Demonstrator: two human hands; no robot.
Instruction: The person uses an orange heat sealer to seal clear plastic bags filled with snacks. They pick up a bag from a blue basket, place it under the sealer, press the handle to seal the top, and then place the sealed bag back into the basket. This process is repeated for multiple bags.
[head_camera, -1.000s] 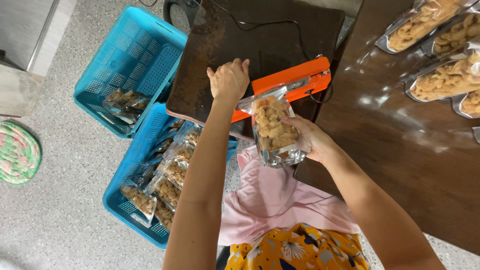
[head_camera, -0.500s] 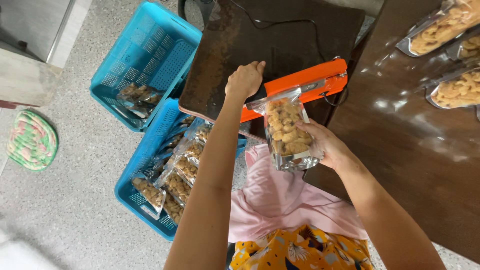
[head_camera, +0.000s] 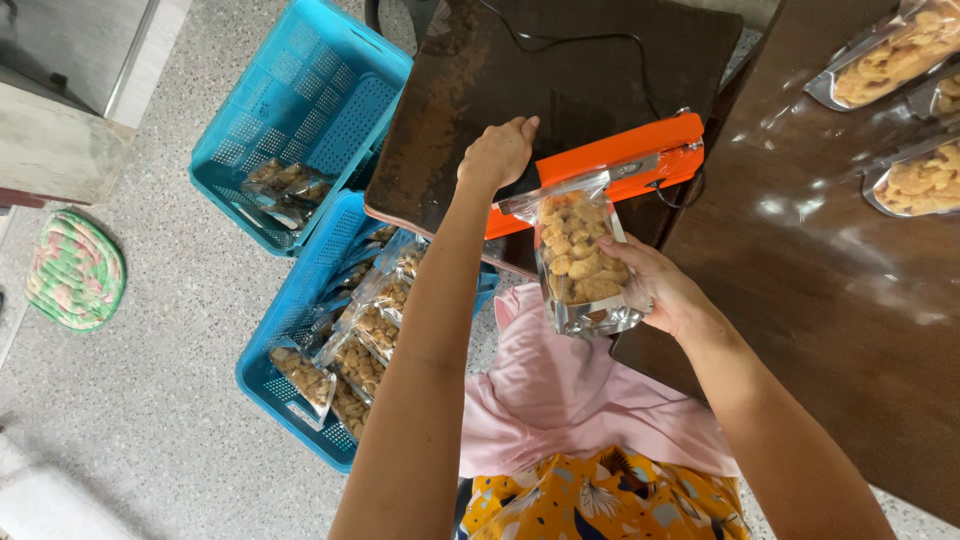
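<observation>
From the head camera, the orange bar-shaped heat sealer (head_camera: 600, 165) lay across the near edge of a dark, worn metal-topped stand (head_camera: 560, 80), its black cord trailing away over the top. The left hand (head_camera: 497, 155) rested on the handle end of that sealer, fingers curled down and pressing on it, so the arm looked closed. The right hand (head_camera: 660, 290) sat just below the sealer, fingers wrapped around the side of a clear plastic pouch of pale fried snacks with a silvery base (head_camera: 578, 262); the pouch hung upright with its open mouth tucked into the sealer's jaw. I judged this to be the sealing step itself, with the bag's top clamped under heat. The next move, as I judged it, would call for lifting the arm gently, drawing the pouch out straight without creasing the fresh seam, and keeping it well supported from below. Left of the sealer and lower, on the speckled floor, stood two blue perforated plastic crates (head_camera: 300, 100), the nearer one holding many similar filled pouches (head_camera: 365, 320). Right of the sealer, a dark brown wooden table (head_camera: 850, 300) carried more filled pouches (head_camera: 890, 55) at its far edge.
</observation>
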